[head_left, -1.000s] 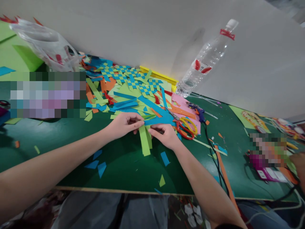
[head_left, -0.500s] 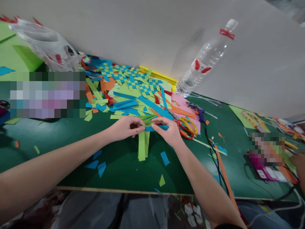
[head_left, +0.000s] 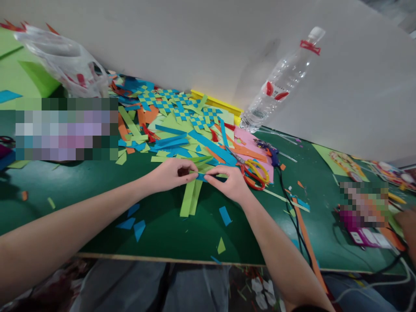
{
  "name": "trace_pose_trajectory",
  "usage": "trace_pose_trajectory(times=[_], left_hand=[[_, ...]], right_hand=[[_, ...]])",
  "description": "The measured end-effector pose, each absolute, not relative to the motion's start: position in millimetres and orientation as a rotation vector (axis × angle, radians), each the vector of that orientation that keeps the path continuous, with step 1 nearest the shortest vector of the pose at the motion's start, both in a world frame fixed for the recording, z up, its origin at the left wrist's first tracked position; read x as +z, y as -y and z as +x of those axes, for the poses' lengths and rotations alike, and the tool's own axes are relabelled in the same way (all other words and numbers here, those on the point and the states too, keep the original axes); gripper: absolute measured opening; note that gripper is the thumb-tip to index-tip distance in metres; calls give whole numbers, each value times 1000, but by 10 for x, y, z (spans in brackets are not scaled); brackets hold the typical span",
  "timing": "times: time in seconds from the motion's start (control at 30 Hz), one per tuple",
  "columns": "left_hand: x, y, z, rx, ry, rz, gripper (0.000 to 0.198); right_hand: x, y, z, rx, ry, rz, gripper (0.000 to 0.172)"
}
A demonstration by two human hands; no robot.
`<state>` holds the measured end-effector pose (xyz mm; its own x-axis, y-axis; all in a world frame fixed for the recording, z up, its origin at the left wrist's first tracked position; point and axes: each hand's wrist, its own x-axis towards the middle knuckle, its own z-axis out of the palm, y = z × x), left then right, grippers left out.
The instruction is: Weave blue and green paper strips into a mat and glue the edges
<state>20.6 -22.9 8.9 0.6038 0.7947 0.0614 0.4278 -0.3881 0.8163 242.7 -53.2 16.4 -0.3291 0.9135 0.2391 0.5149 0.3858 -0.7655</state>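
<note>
Between my hands is a small blue paper strip [head_left: 201, 177], crossed with light green paper strips [head_left: 191, 199] that hang down toward me. My left hand [head_left: 173, 174] pinches the strips from the left, thumb against fingers. From the right, my right hand [head_left: 227, 180] pinches the blue strip, its thumb and fingertip close to the left thumb. Much of the crossing is hidden by my fingers. Just behind and right of my right hand lie scissors [head_left: 256, 171] with red and yellow handles.
Loose paper strips and blue-green woven pieces [head_left: 169, 102] heap at the back. A clear plastic bottle [head_left: 282, 82] stands by the wall, near a glue gun [head_left: 271, 154] with a black cord. Left are a plastic bag [head_left: 74, 65] and scattered scraps on the green table [head_left: 162, 238].
The right fingertips have slid left along the blue strip, nearer the left hand, and now cover more of it. The hanging green strips have swung left.
</note>
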Motion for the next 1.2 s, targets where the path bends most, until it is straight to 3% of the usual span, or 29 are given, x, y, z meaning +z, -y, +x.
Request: trace_pose_trajectory(times=[1.2], left_hand=[[111, 242, 196, 568, -944, 1943, 25]], right_hand=[[170, 528, 2396, 891, 1951, -1232, 12]])
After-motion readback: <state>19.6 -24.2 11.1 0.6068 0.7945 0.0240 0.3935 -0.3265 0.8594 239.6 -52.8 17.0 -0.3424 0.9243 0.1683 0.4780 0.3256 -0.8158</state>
